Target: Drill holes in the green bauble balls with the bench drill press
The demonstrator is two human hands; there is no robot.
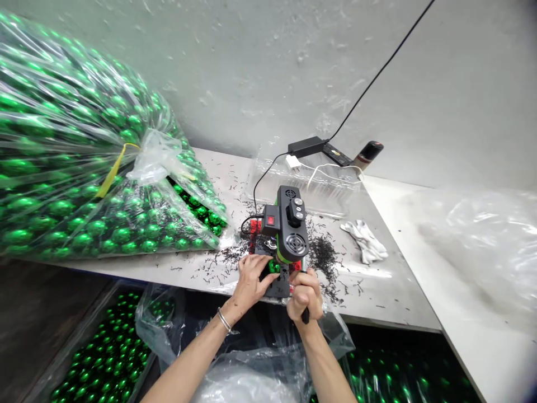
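Note:
A small black machine [291, 224] with round vents and a red switch stands on the grey table [235, 173]. Under its front end sits a shiny green ball [274, 266], on the machine's dark base. My left hand [251, 280] has its thumb and fingers on either side of this ball, at the machine's left front. On the right, my right hand [306, 296] is closed around a black lever handle [305, 316] beside the base. Red parts show at both sides of the machine.
A large clear bag [84, 168] of green balls covers the table's left. Black shreds [323, 254] surround the machine; a white glove [364, 240] lies right. Behind are a clear plastic tray [327, 193], power adapter [306, 146] and bottle [369, 154]. A bin [104, 347] of green balls stands below left.

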